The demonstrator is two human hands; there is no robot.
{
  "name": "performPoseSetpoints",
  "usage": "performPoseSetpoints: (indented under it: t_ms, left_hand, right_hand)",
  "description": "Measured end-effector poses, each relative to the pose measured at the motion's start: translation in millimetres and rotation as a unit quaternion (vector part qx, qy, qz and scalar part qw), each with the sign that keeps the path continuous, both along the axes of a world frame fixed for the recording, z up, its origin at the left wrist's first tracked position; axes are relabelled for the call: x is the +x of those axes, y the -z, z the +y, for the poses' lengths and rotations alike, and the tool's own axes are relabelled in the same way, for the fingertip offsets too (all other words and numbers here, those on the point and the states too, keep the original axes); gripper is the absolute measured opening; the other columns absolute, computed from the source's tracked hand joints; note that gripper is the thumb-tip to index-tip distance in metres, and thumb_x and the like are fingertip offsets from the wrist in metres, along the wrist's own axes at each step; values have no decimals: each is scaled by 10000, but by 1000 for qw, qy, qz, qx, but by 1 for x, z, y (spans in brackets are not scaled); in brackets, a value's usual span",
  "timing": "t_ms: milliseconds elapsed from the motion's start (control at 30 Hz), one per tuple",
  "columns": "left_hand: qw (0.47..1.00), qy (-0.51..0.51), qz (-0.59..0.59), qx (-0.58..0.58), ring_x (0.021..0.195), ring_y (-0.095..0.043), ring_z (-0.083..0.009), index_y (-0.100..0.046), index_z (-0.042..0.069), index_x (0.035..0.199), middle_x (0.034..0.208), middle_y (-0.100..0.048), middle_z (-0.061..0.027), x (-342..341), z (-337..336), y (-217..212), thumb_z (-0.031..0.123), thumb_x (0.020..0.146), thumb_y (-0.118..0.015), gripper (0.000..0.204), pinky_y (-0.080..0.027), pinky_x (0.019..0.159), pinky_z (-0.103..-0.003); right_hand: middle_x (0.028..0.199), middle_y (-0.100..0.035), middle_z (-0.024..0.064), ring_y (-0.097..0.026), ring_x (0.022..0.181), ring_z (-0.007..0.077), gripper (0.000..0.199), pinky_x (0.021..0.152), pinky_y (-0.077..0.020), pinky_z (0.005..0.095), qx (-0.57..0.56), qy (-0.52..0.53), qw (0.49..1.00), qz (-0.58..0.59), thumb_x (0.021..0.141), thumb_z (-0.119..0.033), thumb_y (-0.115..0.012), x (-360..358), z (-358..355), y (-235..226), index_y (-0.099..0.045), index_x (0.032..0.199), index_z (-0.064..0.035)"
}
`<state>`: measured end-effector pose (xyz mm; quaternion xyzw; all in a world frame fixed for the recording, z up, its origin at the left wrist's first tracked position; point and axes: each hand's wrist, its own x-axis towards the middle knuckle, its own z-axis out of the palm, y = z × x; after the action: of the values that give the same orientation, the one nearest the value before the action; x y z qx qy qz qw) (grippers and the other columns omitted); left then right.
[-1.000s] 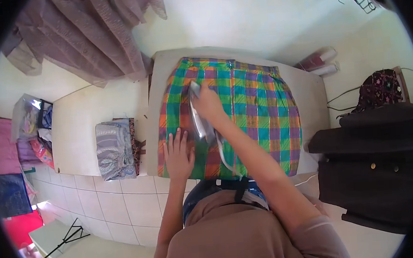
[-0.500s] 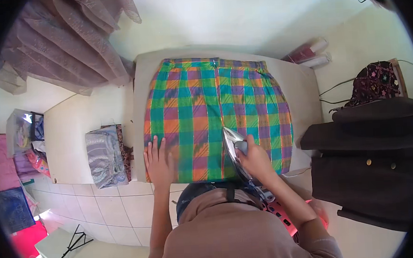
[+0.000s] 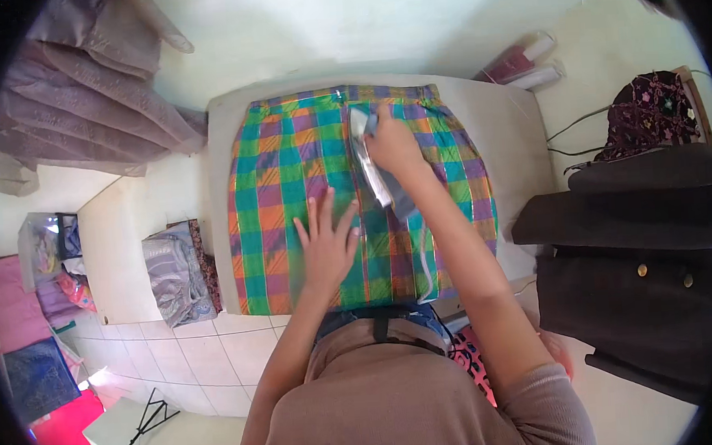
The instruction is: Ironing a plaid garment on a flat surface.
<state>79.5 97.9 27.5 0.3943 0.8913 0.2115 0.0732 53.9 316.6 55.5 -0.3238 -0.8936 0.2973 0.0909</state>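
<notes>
A checked skirt [image 3: 269,203] in green, orange and purple is spread flat, its gathered waistband at the far side. My right hand [image 3: 397,145] is wrapped round the handle of a clothes iron [image 3: 376,176]. The iron's tip points at the waistband, and its soleplate edge runs beside the skirt's middle seam. From its heel a pale cord [image 3: 425,259] trails toward my body. My left hand [image 3: 327,245] rests on the cloth left of the seam, with its fingers spread.
A padded board [image 3: 518,139] lies under the skirt. To the left, folded clothes [image 3: 178,274] sit on a pale table [image 3: 112,237]. Dark garments [image 3: 612,284] are stacked at right, near a patterned dark cloth [image 3: 651,119]. A lilac curtain [image 3: 96,100] hangs at the far left.
My right hand has pushed the iron away from me, up along the seam to near the waistband. My left hand has moved right, from the skirt's left edge toward its middle.
</notes>
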Motion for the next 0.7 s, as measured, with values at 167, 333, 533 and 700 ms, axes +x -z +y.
performPoseSetpoints:
  t_ms: [167, 333, 533, 700]
  left_hand:
    - [996, -1, 56, -71, 1363, -115, -427, -436, 288, 1332, 1496, -207, -46, -1, 0, 12, 390, 891, -480, 455, -70, 1003, -705]
    - [990, -73, 61, -105, 1348, -129, -463, -375, 309, 1374, 1501, -198, -24, -32, 3, 14, 446, 875, -464, 524, -37, 982, -729]
    - [988, -69, 98, -99, 1345, -118, -473, -358, 316, 1380, 1501, -190, -23, -61, 20, 23, 463, 868, -464, 543, -24, 958, -752]
    - [986, -88, 101, -102, 1345, -116, -475, -359, 322, 1374, 1496, -194, -24, -74, 38, 23, 477, 871, -455, 536, -32, 951, -760]
  right_hand:
    - [783, -601, 294, -587, 758, 466, 418, 647, -456, 541, -59, -6, 995, -77, 785, -188, -636, 111, -40, -25, -403, 1103, -47]
    - [776, -600, 284, -586, 740, 465, 390, 628, -459, 524, -80, 61, 988, -116, 775, -167, -660, 197, -49, -19, -425, 1064, -50]
    - [790, -603, 285, -581, 792, 468, 377, 662, -457, 525, -56, 95, 990, -86, 781, -206, -653, 135, -8, -20, -451, 1054, -42]
    - [850, -603, 312, -583, 820, 469, 420, 707, -462, 523, 2, 97, 995, -30, 768, -188, -650, 51, 53, -12, -453, 1079, 15]
